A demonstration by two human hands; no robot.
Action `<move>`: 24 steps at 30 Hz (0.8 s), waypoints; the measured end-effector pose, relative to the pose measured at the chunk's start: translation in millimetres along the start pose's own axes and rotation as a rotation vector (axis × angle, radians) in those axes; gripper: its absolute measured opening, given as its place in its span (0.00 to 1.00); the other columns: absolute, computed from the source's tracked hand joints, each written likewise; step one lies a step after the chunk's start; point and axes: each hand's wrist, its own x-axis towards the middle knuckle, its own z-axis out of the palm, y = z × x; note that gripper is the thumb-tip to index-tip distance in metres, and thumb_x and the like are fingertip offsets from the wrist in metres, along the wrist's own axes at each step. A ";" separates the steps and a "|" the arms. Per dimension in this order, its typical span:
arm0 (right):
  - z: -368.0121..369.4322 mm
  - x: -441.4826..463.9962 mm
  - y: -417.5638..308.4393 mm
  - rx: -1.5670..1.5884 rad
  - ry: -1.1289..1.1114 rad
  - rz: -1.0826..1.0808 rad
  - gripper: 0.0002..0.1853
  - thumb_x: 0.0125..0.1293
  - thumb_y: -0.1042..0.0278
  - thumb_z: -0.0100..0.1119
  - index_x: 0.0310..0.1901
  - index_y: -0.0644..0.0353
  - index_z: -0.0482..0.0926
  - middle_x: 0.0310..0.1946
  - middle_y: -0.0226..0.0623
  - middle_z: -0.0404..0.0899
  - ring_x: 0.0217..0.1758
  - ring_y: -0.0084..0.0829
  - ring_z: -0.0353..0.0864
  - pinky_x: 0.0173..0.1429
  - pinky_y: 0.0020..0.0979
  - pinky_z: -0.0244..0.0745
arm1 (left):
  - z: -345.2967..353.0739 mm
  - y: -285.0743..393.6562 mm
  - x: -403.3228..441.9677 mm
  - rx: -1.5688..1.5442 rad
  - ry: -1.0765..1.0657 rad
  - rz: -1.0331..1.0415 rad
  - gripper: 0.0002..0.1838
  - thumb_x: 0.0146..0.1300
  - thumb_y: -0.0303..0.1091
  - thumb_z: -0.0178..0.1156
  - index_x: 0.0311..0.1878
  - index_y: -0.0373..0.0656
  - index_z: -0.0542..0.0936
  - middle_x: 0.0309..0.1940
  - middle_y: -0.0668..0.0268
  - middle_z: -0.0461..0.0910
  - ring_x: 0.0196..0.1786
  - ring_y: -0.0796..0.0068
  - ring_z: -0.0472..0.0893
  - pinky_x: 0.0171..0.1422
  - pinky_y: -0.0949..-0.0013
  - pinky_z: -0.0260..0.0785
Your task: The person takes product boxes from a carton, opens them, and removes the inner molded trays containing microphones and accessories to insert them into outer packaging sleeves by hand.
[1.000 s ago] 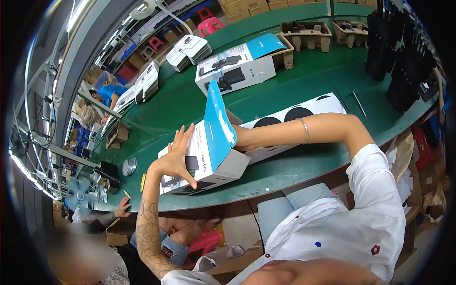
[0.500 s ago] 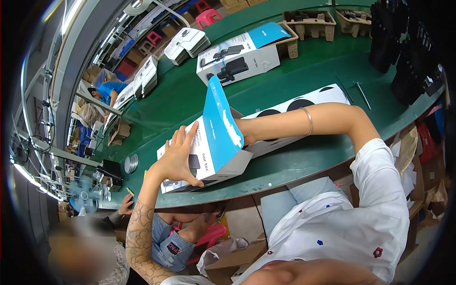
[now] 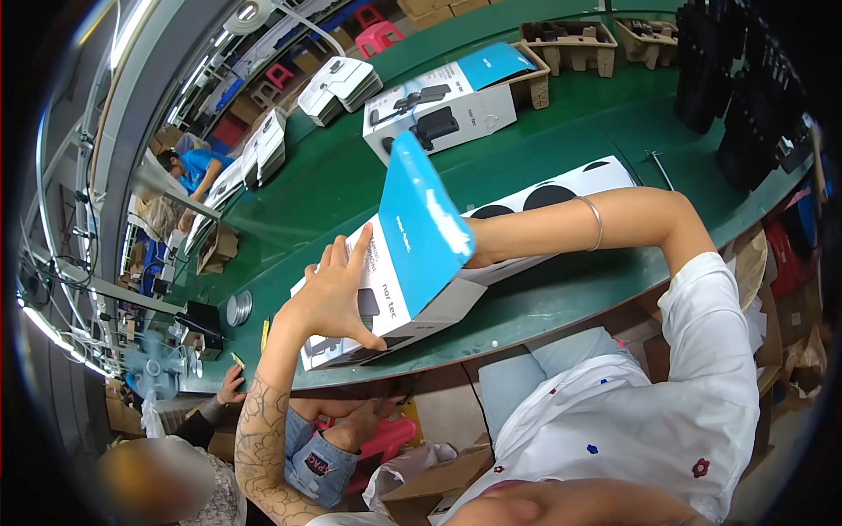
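Note:
A white box with a raised blue flap [image 3: 417, 228] lies on the green table. My left hand [image 3: 331, 294] is spread over its printed side, fingers apart, thumb near the lower edge. My right hand [image 3: 478, 244] is at the box's open end, behind the flap; its fingers are hidden by the flap and box. Under and behind my right forearm lies a long white piece with black circles [image 3: 551, 196], partly covered by the arm.
Another white and blue box [image 3: 438, 110] stands farther back, near cardboard trays [image 3: 570, 48]. Stacked white sheets [image 3: 338, 88] lie at the left. Black items [image 3: 745, 131] stand at the right, by a metal tool [image 3: 660, 171]. Co-workers sit at the left.
My right hand and forearm have shifted a little to the right, and the blue flap leans farther over to the right. My left hand stays on the box.

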 end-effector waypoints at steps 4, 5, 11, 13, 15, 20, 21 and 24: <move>-6.3 5.4 3.1 -0.178 0.004 -0.063 0.34 0.59 0.52 0.65 0.58 0.73 0.70 0.56 0.49 0.75 0.52 0.37 0.80 0.49 0.35 0.77 | 0.7 -2.3 1.1 0.047 -0.007 -0.019 0.85 0.13 0.56 0.82 0.78 0.43 0.38 0.69 0.29 0.49 0.73 0.32 0.54 0.65 0.25 0.51; -2.7 -0.8 -2.2 -0.227 0.000 -0.077 0.33 0.60 0.53 0.64 0.58 0.72 0.70 0.56 0.48 0.75 0.52 0.37 0.80 0.50 0.35 0.77 | 1.1 -4.9 0.3 0.051 -0.007 -0.035 0.85 0.13 0.56 0.81 0.78 0.43 0.38 0.69 0.29 0.50 0.73 0.32 0.54 0.65 0.25 0.51; -14.8 -28.8 -28.2 -0.059 0.031 -0.098 0.21 0.73 0.64 0.49 0.61 0.68 0.70 0.58 0.41 0.75 0.56 0.35 0.77 0.56 0.34 0.74 | 4.7 -12.0 -7.6 0.039 0.011 -0.088 0.84 0.15 0.56 0.81 0.78 0.46 0.38 0.69 0.30 0.50 0.73 0.32 0.53 0.65 0.29 0.52; -23.1 -32.8 -24.7 -0.085 0.062 -0.174 0.24 0.71 0.62 0.52 0.61 0.72 0.71 0.58 0.43 0.74 0.55 0.35 0.76 0.58 0.35 0.72 | 1.2 -13.3 -3.5 -0.024 -0.026 -0.058 0.85 0.16 0.54 0.81 0.78 0.50 0.35 0.71 0.30 0.48 0.74 0.31 0.50 0.67 0.27 0.49; -17.3 -53.9 -42.3 -0.201 0.189 -0.092 0.27 0.68 0.58 0.56 0.58 0.74 0.70 0.54 0.46 0.75 0.57 0.32 0.76 0.56 0.33 0.74 | 2.3 -15.1 1.0 -0.061 -0.024 -0.034 0.85 0.15 0.54 0.81 0.78 0.51 0.35 0.71 0.31 0.47 0.75 0.32 0.50 0.67 0.27 0.49; -22.3 -93.5 -64.6 -0.272 0.309 -0.056 0.23 0.65 0.63 0.60 0.51 0.79 0.74 0.46 0.47 0.78 0.50 0.31 0.79 0.54 0.32 0.75 | -3.7 -1.3 11.5 -0.037 0.011 0.001 0.84 0.14 0.56 0.81 0.78 0.49 0.38 0.71 0.32 0.49 0.74 0.33 0.52 0.65 0.28 0.50; -25.6 -95.8 -66.3 -0.293 0.317 -0.041 0.22 0.64 0.64 0.59 0.50 0.79 0.75 0.45 0.47 0.78 0.49 0.32 0.79 0.54 0.32 0.75 | -3.2 -2.7 13.1 -0.042 0.014 0.012 0.84 0.13 0.55 0.81 0.78 0.50 0.38 0.71 0.32 0.49 0.74 0.33 0.52 0.66 0.27 0.49; -42.2 -112.5 -69.6 -0.326 0.325 -0.009 0.20 0.63 0.68 0.58 0.49 0.79 0.76 0.43 0.47 0.79 0.46 0.32 0.80 0.53 0.32 0.76 | -4.2 7.0 15.7 -0.054 0.002 0.018 0.85 0.12 0.56 0.81 0.78 0.50 0.38 0.71 0.33 0.48 0.75 0.33 0.49 0.67 0.26 0.45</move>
